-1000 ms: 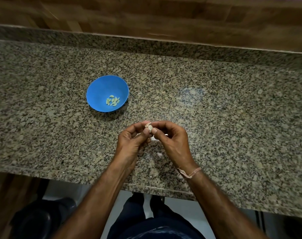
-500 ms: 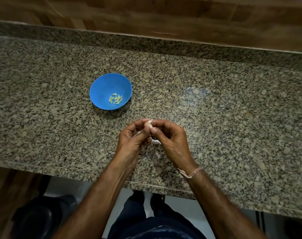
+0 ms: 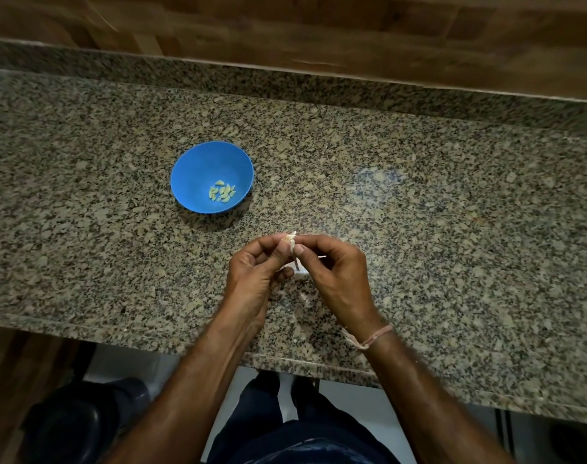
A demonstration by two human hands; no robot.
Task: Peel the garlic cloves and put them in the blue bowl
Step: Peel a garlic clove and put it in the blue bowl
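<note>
A small garlic clove (image 3: 291,238) with pale papery skin sticks up between my two hands over the granite counter. My left hand (image 3: 257,271) pinches it from the left with thumb and fingertips. My right hand (image 3: 332,271) pinches it from the right, thumb against the clove. The blue bowl (image 3: 198,169) stands on the counter to the far left of my hands, apart from them. Several peeled, yellowish cloves (image 3: 222,191) lie in its bottom.
Pale bits of garlic skin (image 3: 302,270) lie on the granite counter (image 3: 452,212) under my hands. A wooden wall (image 3: 319,28) runs behind the counter. The counter's front edge (image 3: 84,324) is near my wrists; a dark round object (image 3: 74,426) sits on the floor below left.
Both hands stay together on the clove, with only small finger shifts. The view has drifted slightly, so the bowl appears a little further right and up.
</note>
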